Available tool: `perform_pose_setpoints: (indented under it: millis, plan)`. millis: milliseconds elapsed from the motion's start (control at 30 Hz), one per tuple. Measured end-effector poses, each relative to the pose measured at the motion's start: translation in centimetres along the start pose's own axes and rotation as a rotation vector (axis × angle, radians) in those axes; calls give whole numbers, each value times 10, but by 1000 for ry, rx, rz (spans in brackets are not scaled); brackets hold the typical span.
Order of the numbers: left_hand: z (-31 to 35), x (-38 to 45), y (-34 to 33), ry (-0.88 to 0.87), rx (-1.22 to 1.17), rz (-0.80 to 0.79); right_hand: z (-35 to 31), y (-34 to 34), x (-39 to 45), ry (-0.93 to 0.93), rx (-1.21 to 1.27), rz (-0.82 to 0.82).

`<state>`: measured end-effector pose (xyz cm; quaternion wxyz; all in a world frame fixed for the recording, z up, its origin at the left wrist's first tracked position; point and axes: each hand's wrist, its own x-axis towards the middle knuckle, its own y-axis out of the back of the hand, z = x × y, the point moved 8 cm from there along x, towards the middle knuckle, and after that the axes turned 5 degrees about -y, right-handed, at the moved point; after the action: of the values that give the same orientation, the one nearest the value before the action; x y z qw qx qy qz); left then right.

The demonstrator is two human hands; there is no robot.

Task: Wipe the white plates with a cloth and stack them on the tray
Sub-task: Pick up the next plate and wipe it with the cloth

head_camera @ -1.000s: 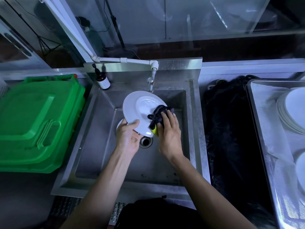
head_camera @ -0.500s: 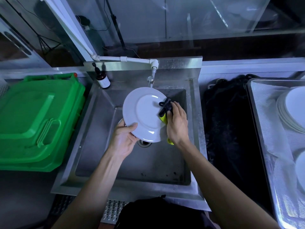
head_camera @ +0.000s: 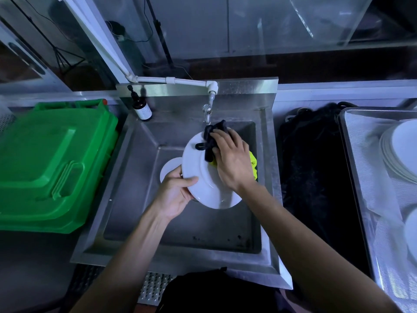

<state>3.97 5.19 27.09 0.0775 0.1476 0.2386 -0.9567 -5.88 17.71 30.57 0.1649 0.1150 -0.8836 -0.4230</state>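
We are in the wiping step. Our left hand (head_camera: 174,194) grips the rim of one white plate (head_camera: 203,177) at its 8 o'clock edge, with the thumb on the face. The plate is tilted over the middle of the sink (head_camera: 140,199), just below the tap (head_camera: 207,112). Our right hand (head_camera: 230,163) presses a cloth (head_camera: 211,141) flat on the plate, near its 1 o'clock edge. The fingers are bent over the cloth and hold it down. The cloth is black with a bit of yellow-green.

We think the next move is to rub the rest of the face. Then we carry the plate over to the tray (head_camera: 361,177) at 3 o'clock and set it on a stack.

Now we count. One plate is in our hands. One more plate (head_camera: 170,169) peeks out under it in the sink. On the tray we see two stacks, cut off by the edge. We see one cloth, one tap, one bottle (head_camera: 142,109) and one green bin (head_camera: 54,163).
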Motion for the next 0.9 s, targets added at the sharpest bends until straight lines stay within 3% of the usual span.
perform_pose_setpoints:
  millis: [467,900]
  plan:
    - [-1,3,-4,87,24,-122,-45,-1,-24,358,-12,-13]
    - [13,8,2,16,193,20,4,0,9,-44,174,46]
